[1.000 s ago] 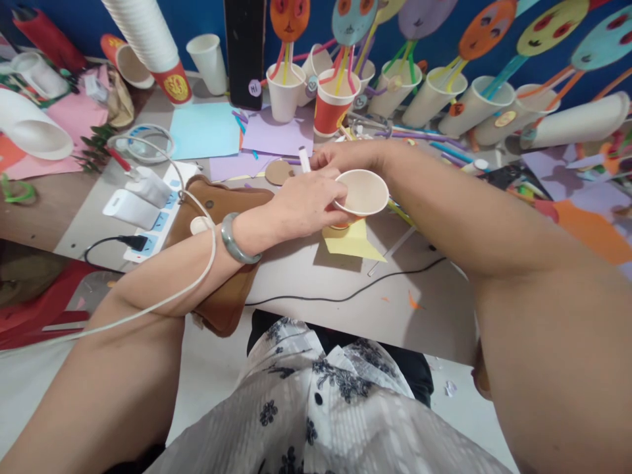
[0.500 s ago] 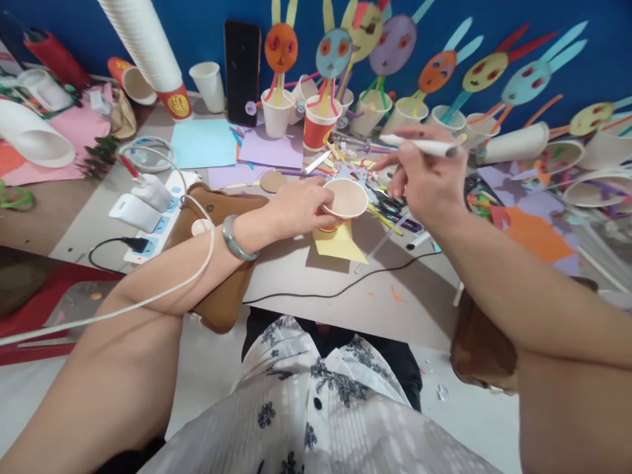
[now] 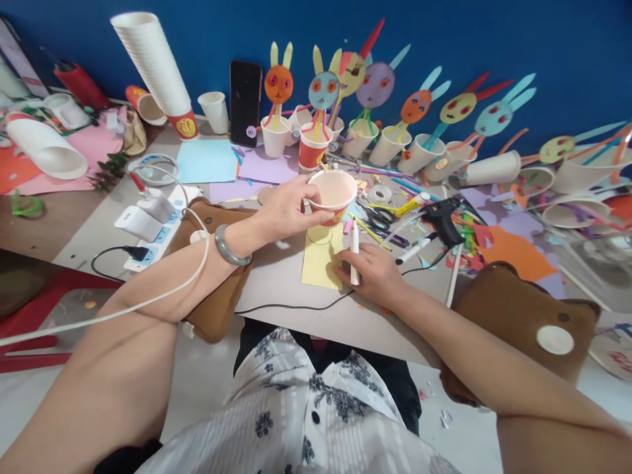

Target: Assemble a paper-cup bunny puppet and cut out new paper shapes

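Note:
My left hand point(image 3: 291, 209) grips a red and white paper cup point(image 3: 340, 214) by its near left side, mouth up, just above a yellow paper point(image 3: 322, 263). A thin drawn circle shows on the paper below the cup. My right hand point(image 3: 368, 271) holds a white marker point(image 3: 354, 253) nearly upright, its fingers resting at the paper's right edge. Scissors point(image 3: 378, 217) lie beyond the marker. Behind the cup, a red cup point(image 3: 313, 150) bears a blue rabbit face point(image 3: 324, 91) on pipe cleaners.
A black glue gun point(image 3: 442, 220) lies to the right. Stacked paper cups point(image 3: 153, 66), a phone point(image 3: 245, 102) and more rabbit cups line the blue wall. A power strip point(image 3: 170, 210) is at the left; a black cable point(image 3: 291, 306) crosses the table's front.
The cup has been lifted off the yellow paper, showing the drawn circle. My right hand has come down and left to the paper, turning the marker from level to nearly upright.

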Demonstrator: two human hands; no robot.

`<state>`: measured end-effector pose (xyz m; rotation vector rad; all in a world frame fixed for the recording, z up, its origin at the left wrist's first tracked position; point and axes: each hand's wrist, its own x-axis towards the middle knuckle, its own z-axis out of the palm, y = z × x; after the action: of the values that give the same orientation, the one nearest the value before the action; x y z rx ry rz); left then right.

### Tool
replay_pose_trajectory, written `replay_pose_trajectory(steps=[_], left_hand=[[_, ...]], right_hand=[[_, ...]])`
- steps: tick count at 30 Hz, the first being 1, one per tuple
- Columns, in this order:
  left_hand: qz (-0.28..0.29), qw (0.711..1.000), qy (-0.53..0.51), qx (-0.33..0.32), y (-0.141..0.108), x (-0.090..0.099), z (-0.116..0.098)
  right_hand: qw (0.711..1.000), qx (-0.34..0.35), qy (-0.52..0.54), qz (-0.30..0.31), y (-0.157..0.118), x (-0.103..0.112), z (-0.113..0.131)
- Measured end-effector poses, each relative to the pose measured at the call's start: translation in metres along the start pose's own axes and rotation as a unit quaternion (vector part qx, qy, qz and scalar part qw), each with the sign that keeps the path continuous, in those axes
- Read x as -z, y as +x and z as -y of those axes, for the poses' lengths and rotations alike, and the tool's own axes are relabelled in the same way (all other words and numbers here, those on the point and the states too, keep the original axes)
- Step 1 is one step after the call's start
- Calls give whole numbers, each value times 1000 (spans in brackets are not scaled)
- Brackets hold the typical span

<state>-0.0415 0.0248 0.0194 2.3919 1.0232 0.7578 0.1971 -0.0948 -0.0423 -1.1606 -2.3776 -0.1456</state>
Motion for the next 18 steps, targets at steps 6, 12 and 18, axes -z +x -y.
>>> replay_pose_trajectory(steps=[6,12,18], left_hand=[[-78,996,-36,30,3,0,10],[-121,992,-28,33,3,-5,22],[-167,985,21,27,9,4,35]], right_hand=[[1000,12,19,9,-6,1,-3],[999,-7,50,19,-10,-1,-4],[995,-22,90,24,-6,-4,-3]])
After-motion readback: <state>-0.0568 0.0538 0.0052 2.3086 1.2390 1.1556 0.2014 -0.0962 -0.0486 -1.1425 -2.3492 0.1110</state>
